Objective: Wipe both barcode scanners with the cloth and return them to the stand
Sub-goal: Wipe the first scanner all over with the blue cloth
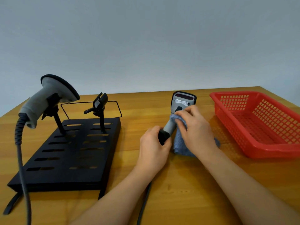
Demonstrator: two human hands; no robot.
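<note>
A grey barcode scanner (182,103) is held over the middle of the wooden table, head pointing away. My left hand (153,148) grips the black base of its handle. My right hand (197,125) holds a blue cloth (180,146) against the grey handle, the cloth hanging down beneath it. A second grey scanner (48,98) sits in the left clamp of the black slotted stand (68,153), its cable (21,159) trailing down at the left. The right clamp (99,103) of the stand holds nothing.
A red plastic basket (259,124) stands at the right side of the table (186,184), close to my right forearm. The held scanner's black cable (144,203) runs toward the near edge. A thin wire frame (90,111) stands behind the stand.
</note>
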